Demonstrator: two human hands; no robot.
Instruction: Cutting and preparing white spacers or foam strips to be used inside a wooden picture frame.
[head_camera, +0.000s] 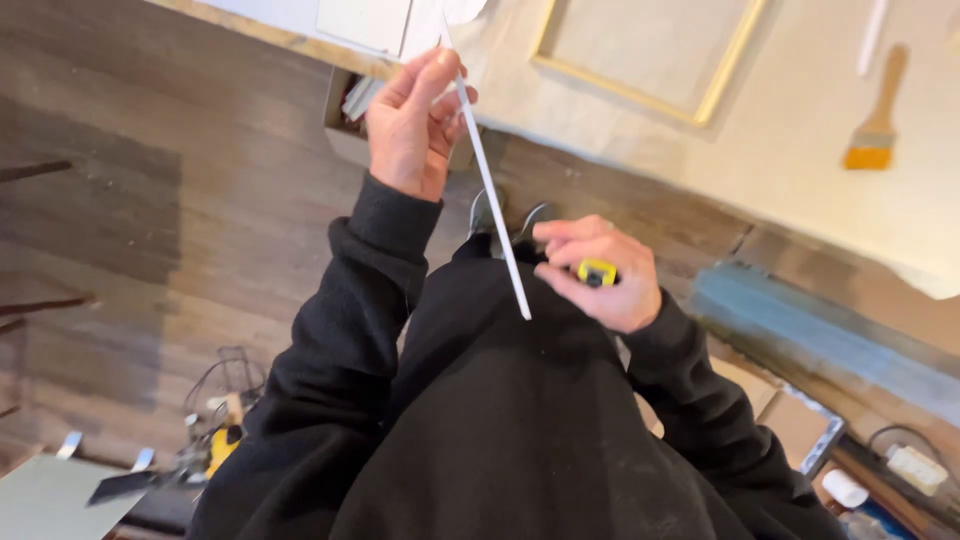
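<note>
My left hand (412, 120) is raised in front of me and pinches a long thin white strip (490, 185) near its upper part. The strip slants down and to the right, ending just above my black top. My right hand (600, 272) is closed around a small black and yellow tool (596, 272), held close to my body beside the strip's lower end. Both sleeves are black.
A pale worktop (800, 130) lies ahead with a light wooden frame (650, 60) and a wooden-handled paintbrush (876, 120) on it. The floor is dark wood planks (200, 200). Cables and yellow tools (215, 440) lie lower left; boxes and clutter (880, 470) lower right.
</note>
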